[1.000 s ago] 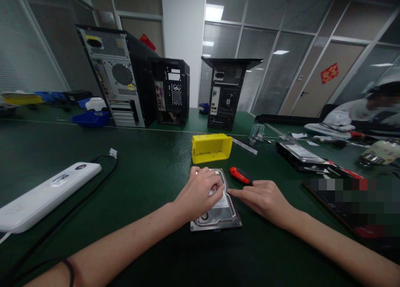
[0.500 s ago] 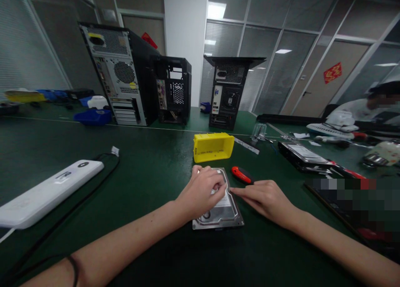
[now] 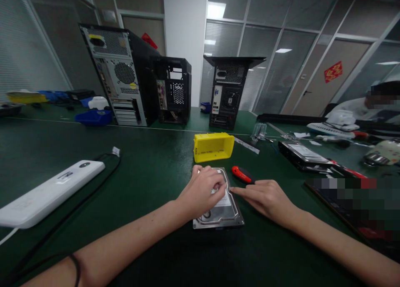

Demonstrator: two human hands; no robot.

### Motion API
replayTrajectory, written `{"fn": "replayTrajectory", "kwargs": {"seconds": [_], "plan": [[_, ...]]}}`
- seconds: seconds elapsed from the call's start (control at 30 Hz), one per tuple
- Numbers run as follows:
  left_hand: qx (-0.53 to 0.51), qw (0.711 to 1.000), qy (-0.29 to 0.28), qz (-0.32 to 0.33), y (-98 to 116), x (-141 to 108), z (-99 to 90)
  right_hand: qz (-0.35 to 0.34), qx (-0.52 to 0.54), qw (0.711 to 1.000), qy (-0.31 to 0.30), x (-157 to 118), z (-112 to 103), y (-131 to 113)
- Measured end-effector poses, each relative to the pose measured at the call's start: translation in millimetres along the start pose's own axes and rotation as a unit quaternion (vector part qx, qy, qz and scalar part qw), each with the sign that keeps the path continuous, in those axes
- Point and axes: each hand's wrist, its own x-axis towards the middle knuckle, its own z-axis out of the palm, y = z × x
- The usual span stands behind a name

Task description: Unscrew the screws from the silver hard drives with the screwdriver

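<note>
A silver hard drive (image 3: 218, 217) with a white label lies flat on the green table. My left hand (image 3: 204, 189) rests across its upper part, fingers curled and thumb and forefinger close together near the drive's right side. Whether they pinch anything small I cannot make out. My right hand (image 3: 265, 197) comes in from the right with its forefinger stretched out, the tip at the drive's right edge; its palm looks free of any object. Just beyond that hand lies a screwdriver with a red and black handle (image 3: 242, 174). A yellow bin (image 3: 214, 153) on its side stands behind the drive.
At left is a white power strip (image 3: 53, 191), with a black cable (image 3: 90, 189) running beside it and over my left forearm. Computer cases (image 3: 143, 78) stand at the back. Another drive (image 3: 304, 153) and a dark panel (image 3: 340, 212) lie right; a person (image 3: 359, 108) sits beyond.
</note>
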Motion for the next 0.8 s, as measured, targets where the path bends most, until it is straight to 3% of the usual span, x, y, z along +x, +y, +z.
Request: {"fn": "replayTrajectory", "kwargs": {"seconds": [0.2,0.3,0.4,0.5,0.6,0.8], "plan": [[0.011,1.000,0.015,-0.002,1,-2,-0.1,0.025,0.006,0.996,0.084,-3,4,-1],[0.000,1.000,-0.002,0.028,-1,-2,-3.2,0.113,-0.004,0.987,0.117,0,-2,4],[-0.002,0.993,-0.072,0.091,-4,-2,-8.6,0.233,0.010,0.971,0.060,4,-11,16],[0.005,0.985,-0.128,0.114,-6,-2,-13.7,0.296,0.090,0.951,-0.027,4,-13,28],[0.009,0.985,-0.136,0.109,-5,-2,-15.7,0.308,0.147,0.938,-0.057,1,-10,31],[-0.001,0.986,-0.132,0.100,-4,0,-14.4,0.253,0.073,0.965,0.003,-22,-15,14]]}}
